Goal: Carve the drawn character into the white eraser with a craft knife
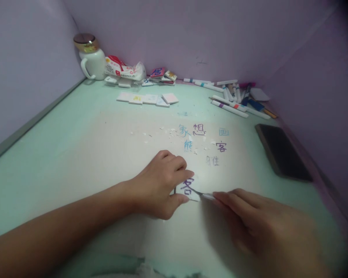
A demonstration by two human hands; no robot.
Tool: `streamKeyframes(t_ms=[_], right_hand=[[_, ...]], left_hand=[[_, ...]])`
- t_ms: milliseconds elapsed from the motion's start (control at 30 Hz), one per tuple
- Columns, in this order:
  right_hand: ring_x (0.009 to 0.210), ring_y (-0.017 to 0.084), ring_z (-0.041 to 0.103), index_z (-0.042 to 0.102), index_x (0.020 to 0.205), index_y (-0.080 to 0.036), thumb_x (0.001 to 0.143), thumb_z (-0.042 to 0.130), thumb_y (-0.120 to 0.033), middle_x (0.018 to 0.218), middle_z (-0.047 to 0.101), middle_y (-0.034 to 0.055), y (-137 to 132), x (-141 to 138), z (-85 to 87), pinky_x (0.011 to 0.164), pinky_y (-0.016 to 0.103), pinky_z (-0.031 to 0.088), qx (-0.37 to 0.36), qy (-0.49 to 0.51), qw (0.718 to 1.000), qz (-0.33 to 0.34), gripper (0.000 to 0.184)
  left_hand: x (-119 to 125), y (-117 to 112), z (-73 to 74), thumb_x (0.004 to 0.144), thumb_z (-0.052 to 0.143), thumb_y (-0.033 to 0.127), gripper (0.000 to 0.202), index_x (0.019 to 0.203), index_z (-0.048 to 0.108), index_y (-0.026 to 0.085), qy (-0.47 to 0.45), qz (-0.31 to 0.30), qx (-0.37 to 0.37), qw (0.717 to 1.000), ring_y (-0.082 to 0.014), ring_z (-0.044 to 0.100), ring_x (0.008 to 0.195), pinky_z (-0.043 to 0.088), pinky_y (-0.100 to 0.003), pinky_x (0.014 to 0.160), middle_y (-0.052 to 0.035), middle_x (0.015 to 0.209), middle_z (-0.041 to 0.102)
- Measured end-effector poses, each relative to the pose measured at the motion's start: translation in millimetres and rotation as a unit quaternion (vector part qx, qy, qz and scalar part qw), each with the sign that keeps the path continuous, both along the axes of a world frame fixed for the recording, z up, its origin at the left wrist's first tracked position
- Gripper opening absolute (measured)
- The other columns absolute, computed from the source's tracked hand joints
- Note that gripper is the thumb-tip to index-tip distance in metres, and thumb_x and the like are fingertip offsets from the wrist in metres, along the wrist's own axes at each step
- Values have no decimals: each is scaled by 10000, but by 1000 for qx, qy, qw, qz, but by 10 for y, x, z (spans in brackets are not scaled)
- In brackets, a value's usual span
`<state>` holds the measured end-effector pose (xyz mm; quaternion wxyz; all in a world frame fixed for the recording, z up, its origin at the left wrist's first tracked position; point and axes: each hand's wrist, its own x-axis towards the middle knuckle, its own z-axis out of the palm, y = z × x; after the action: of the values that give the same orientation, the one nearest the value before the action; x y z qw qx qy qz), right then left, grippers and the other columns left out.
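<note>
My left hand is curled around the left side of a small white tile lying on the pale green table, thumb and fingers pinching its edges. A purple character is drawn on the tile. My right hand is closed around a thin metal-tipped tool whose point touches the tile's lower right edge. The right hand is blurred.
Written characters and white chips lie beyond the tile. A row of tiles, a white lidded mug, a snack packet and several markers sit at the back. A dark eraser pad lies at right.
</note>
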<state>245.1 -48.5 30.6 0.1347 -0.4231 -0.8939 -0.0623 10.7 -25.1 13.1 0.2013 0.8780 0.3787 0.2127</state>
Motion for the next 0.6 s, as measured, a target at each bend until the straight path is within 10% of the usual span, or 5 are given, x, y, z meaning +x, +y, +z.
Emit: streamKeyframes(t_ms=[600], right_hand=[[444, 141, 579, 675, 786, -250, 878, 463, -219, 563, 644, -25, 114, 6, -11, 423, 268, 268, -114, 20, 993, 23, 233]], left_hand=[[-10, 2, -21, 770, 593, 276, 384, 1102, 638, 90, -5, -1, 6, 1000, -234, 517, 866, 367, -436, 883, -112, 923, 567]])
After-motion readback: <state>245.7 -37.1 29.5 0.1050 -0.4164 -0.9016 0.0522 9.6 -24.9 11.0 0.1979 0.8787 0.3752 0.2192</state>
